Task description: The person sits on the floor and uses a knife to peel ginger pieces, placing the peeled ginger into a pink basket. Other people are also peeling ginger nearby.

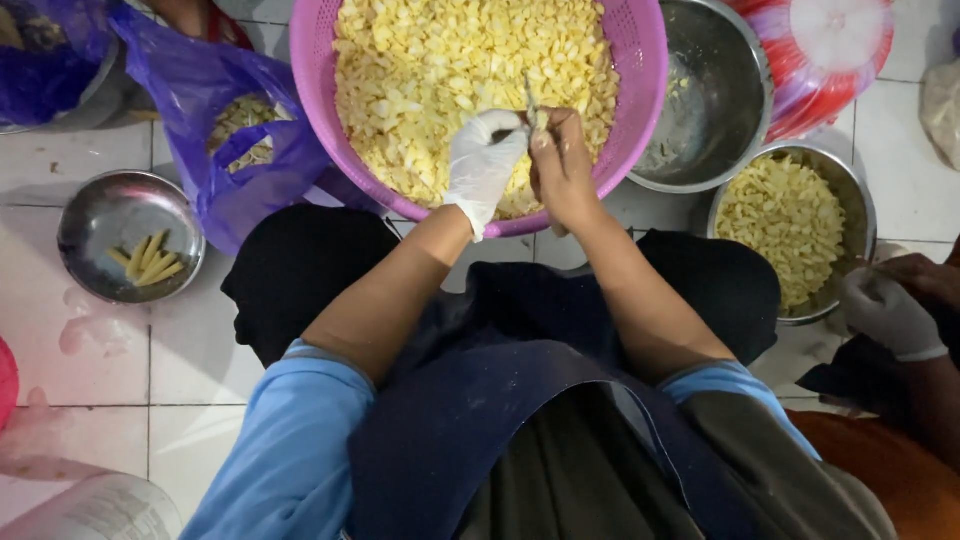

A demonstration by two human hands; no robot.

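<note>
I'm watching a small yellow piece (541, 120) getting pinched in the bare right hand (563, 170), fingers closing around it and a thin knife blade (529, 95) poking up just above them. The gloved left hand (483, 165) is curling shut right beside, fingertips touching it. Both are hovering over the pink colander (640, 60) heaped with yellow pieces (430, 70); steel bowls (715, 100) are sitting off to the right.

On the white tiled floor (100, 360) to our left we see a small steel bowl (85, 215) with a few yellow sticks (148, 260), beside a purple plastic bag (200, 90). To our right sits an empty steel basin (715, 100), and near it a steel bowl (862, 215) of yellow pieces (780, 225).
</note>
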